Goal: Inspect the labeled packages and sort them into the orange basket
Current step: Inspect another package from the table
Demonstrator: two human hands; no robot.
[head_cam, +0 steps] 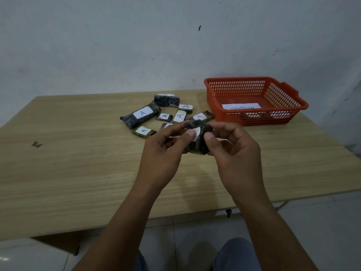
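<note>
Your left hand [166, 145]: grip pinches the dark package [197, 140], thumb on its white label.
Your right hand [232, 151]: grip pinches the same package, raised above the table [78, 163].
Other packages [141, 114]: marked A, clustered on the table beyond your hands.
Orange basket [254, 100]: far right, paper label inside.

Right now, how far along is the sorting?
Early. The orange basket holds only a paper label, no packages. In hand: both the left hand and right hand grip one dark package, inspecting it. Left: several A-labeled packages on the table.
</note>
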